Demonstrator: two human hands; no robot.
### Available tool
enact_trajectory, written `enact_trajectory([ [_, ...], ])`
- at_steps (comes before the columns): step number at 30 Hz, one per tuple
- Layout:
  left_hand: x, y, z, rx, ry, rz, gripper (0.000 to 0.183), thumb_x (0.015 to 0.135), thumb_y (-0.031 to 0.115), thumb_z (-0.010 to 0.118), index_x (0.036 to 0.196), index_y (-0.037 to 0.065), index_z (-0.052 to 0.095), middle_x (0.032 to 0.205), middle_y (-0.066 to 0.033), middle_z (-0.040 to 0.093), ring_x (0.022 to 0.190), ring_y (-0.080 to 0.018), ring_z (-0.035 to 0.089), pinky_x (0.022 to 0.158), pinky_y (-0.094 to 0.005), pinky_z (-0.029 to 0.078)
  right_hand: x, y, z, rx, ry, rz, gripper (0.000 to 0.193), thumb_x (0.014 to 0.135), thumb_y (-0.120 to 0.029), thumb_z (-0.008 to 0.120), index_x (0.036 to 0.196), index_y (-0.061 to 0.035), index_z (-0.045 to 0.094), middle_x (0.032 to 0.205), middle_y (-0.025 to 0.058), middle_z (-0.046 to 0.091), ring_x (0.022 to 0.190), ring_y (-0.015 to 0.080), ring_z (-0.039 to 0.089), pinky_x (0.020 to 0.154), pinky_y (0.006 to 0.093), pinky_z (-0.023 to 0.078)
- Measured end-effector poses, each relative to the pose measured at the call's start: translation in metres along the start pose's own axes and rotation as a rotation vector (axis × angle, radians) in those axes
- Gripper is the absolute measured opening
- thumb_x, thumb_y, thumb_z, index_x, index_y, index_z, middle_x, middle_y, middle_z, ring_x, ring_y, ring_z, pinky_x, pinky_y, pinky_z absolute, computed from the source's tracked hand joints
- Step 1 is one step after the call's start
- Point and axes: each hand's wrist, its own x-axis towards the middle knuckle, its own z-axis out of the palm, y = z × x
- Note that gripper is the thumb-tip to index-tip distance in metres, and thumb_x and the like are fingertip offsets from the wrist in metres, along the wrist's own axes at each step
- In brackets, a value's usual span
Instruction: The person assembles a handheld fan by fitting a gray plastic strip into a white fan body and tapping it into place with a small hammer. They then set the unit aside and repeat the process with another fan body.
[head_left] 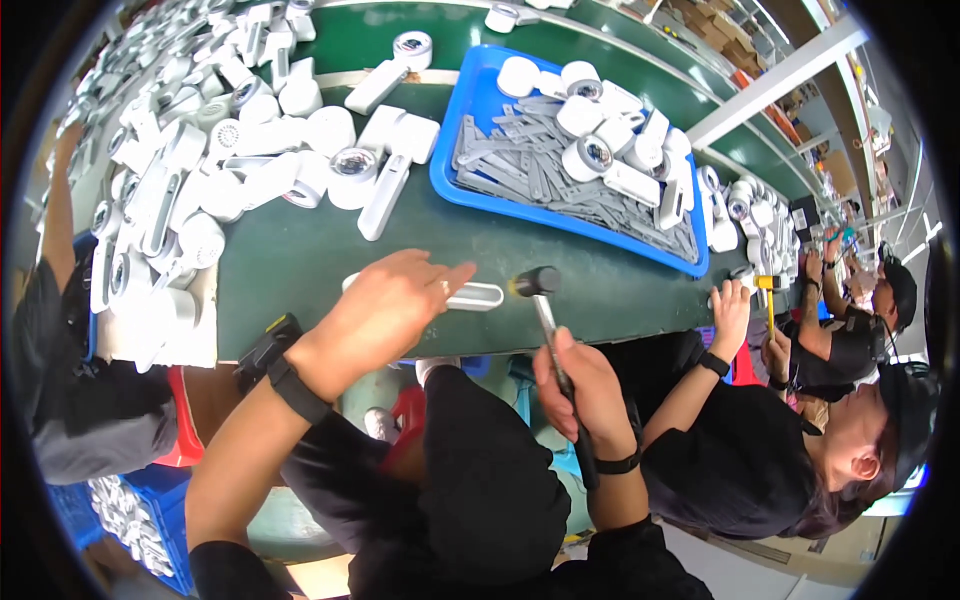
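Observation:
My left hand (pixel 385 305) lies over a white plastic handle piece (pixel 476 296) on the green table, its fingers closed about it. The piece's rounded end, with a pale grey inset, shows beyond my fingers; its middle is hidden under the hand. In my right hand (pixel 592 388) is a hammer (pixel 548 318), gripped by its black handle. The hammer has a silver shaft and a dark cylindrical head with a yellowish face. That head is raised just right of the piece's end, apart from it.
Beyond my hands sits a blue tray (pixel 440 185) with grey plastic strips (pixel 530 150) and white fan-like units. More white units (pixel 250 150) are heaped at the left. Close on my right, a person in black (pixel 740 450) works; a yellow mallet (pixel 770 290) is raised near them.

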Motion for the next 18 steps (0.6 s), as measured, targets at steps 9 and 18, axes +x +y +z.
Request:
enact_trajectory([
  [9, 0.001, 0.007, -0.030, 0.153, -0.241, 0.239, 0.018, 0.071, 0.008, 0.068, 0.088, 0.007, 0.075, 0.112, -0.0072, 0.067, 0.131, -0.0279, 0.050, 0.124, -0.0446, 0.033, -0.015, 0.005, -0.026, 0.123, 0.088, -0.230, 0.021, 0.101, -0.010, 0.048, 0.119, 0.0003, 0.052, 0.063, 0.0024, 0.045, 0.038, 0.0098, 0.037, 0.033, 0.0251, 0.033],
  [18, -0.082, 0.012, -0.007, -0.100, 0.378, -0.474, 0.049, 0.079, 0.015, 0.087, 0.124, 0.007, 0.071, 0.135, -0.0159, 0.066, 0.114, -0.0374, 0.067, 0.098, -0.0453, 0.054, 0.000, 0.001, 0.006, -0.051, 0.005, -0.311, 0.048, 0.113, -0.026, 0.041, 0.152, 0.0024, 0.041, 0.067, 0.0003, 0.043, 0.044, 0.0081, 0.041, 0.039, 0.0238, 0.039],
])
